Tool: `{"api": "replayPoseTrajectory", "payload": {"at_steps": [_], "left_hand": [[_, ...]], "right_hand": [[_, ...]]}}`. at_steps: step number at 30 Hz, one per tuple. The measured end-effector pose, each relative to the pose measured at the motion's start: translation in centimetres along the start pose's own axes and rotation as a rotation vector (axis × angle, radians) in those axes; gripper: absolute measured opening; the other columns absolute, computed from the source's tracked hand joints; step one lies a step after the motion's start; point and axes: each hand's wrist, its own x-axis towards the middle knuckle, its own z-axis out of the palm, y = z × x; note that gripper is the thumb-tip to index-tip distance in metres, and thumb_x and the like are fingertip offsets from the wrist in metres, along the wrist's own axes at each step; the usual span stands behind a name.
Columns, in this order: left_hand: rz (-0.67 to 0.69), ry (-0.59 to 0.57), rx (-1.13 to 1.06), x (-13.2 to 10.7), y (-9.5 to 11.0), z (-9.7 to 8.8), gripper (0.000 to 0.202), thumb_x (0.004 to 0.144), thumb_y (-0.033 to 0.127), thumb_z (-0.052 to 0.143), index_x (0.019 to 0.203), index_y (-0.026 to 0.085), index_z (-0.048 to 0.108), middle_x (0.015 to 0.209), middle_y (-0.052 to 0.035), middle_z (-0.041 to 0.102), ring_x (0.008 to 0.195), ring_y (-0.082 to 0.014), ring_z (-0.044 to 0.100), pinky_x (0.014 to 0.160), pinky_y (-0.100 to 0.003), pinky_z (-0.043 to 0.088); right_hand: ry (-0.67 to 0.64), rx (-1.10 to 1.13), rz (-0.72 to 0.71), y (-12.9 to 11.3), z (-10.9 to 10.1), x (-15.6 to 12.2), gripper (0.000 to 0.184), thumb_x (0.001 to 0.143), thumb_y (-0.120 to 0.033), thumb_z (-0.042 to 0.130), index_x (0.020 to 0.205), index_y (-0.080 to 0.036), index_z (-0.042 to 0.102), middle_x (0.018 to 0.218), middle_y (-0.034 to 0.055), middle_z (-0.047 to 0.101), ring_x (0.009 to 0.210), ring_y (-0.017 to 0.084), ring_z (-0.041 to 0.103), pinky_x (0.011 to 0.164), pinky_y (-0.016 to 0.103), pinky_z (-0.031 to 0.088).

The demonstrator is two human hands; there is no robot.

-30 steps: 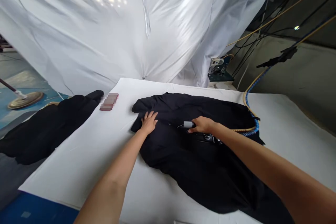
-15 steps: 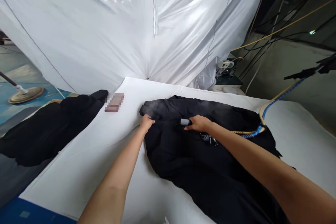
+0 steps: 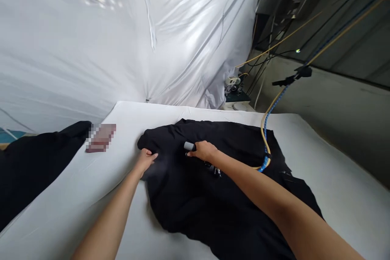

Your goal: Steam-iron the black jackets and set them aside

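A black garment (image 3: 219, 207) lies spread over the white padded table, its far left end narrowing to a rounded tip. At that left edge my left hand (image 3: 146, 160) pinches the cloth between thumb and fingers. My right hand (image 3: 205, 150) is wrapped round the grey-ended handle of a steam iron (image 3: 189, 146) on the garment's upper middle. Metal fittings of the iron show below my wrist; its sole is hidden against the dark cloth. A blue hose and yellow cable (image 3: 268, 146) run up from behind my right forearm.
The white table (image 3: 307, 142) reaches out on both sides. Left, another dark cloth (image 3: 39, 162) hangs beside its edge, near a pixelated reddish-brown object (image 3: 102, 138). White sheeting (image 3: 91, 48) hangs behind. A sewing-type machine (image 3: 234, 83) stands at the back.
The view has swung right, so everything sits further left. Pale steam over the garment's far side has mostly faded. Both hands keep their holds.
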Motion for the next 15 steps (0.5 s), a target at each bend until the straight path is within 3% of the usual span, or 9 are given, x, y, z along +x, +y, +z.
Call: {"api": "replayPoseTrajectory", "payload": {"at_steps": [5,6,8,11,13,15], "left_hand": [[0.093,-0.206,0.319,-1.4,0.0,-0.7,0.030,0.061,0.011,0.059,0.085,0.021,0.043,0.061,0.0065,0.044,0.060,-0.0126,0.052,0.060,-0.023,0.040],[0.067,-0.184,0.442,-1.9,0.5,-0.6,0.027,0.061,0.008,0.056,0.083,0.021,0.045,0.061,0.0050,0.046,0.062,-0.0140,0.053,0.061,-0.024,0.040],[0.071,-0.028,0.702,-2.9,2.0,0.2,0.022,0.065,0.007,0.051,0.083,0.019,0.049,0.069,-0.0011,0.051,0.071,-0.0184,0.055,0.065,-0.029,0.041],[0.376,0.162,0.914,-4.2,5.1,3.2,0.022,0.074,0.012,0.043,0.090,0.020,0.055,0.092,-0.0090,0.054,0.091,-0.0224,0.053,0.078,-0.035,0.040],[0.582,0.109,0.920,-4.3,6.9,5.8,0.025,0.080,0.021,0.039,0.098,0.023,0.057,0.103,-0.0096,0.053,0.102,-0.0232,0.048,0.088,-0.039,0.036],[0.620,0.043,0.911,-3.4,7.7,8.1,0.034,0.083,0.035,0.038,0.113,0.027,0.054,0.122,-0.0106,0.046,0.117,-0.0288,0.038,0.095,-0.049,0.028]], "right_hand": [[0.051,0.030,0.199,7.6,-1.6,-0.1,0.058,0.062,-0.068,0.053,0.099,-0.024,0.063,0.100,0.0085,0.063,0.089,0.026,0.060,0.068,0.031,0.045],[0.067,0.035,0.252,9.5,-2.1,-0.1,0.058,0.063,-0.067,0.053,0.100,-0.023,0.063,0.101,0.0092,0.063,0.089,0.026,0.060,0.068,0.031,0.045],[0.112,0.046,0.381,13.3,-3.0,-0.1,0.058,0.067,-0.065,0.050,0.102,-0.021,0.062,0.103,0.0111,0.062,0.091,0.027,0.059,0.069,0.032,0.046],[0.180,0.050,0.512,17.7,-3.9,-0.3,0.059,0.072,-0.063,0.045,0.106,-0.018,0.059,0.103,0.0132,0.061,0.092,0.029,0.059,0.069,0.034,0.046],[0.189,0.039,0.469,19.3,-3.9,-0.5,0.058,0.071,-0.062,0.046,0.105,-0.018,0.059,0.100,0.0129,0.062,0.090,0.029,0.059,0.069,0.034,0.046],[0.150,0.022,0.359,19.8,-3.6,-0.4,0.057,0.067,-0.064,0.050,0.100,-0.018,0.061,0.097,0.0119,0.063,0.088,0.028,0.059,0.069,0.034,0.046]]}}
